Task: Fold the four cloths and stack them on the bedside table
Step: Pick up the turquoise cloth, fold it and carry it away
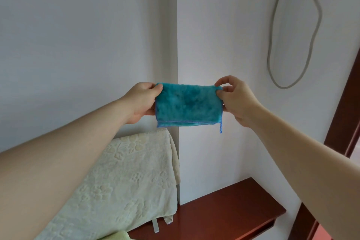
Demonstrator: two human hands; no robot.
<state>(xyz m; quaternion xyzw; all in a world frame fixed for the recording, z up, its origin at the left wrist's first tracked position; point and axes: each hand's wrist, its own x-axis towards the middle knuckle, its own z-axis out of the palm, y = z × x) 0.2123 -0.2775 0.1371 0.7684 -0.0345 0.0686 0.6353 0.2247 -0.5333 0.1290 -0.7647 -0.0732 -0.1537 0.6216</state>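
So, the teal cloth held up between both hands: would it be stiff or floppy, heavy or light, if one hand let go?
Probably floppy: the teal cloth stays spread only because the left hand and right hand hold its two ends. Likely light, since light pinches carry it. Its fluffy pile should resist slipping.

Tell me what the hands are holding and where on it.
The teal cloth, held up in the air: the left hand grips its left edge, the right hand pinches its upper right corner.
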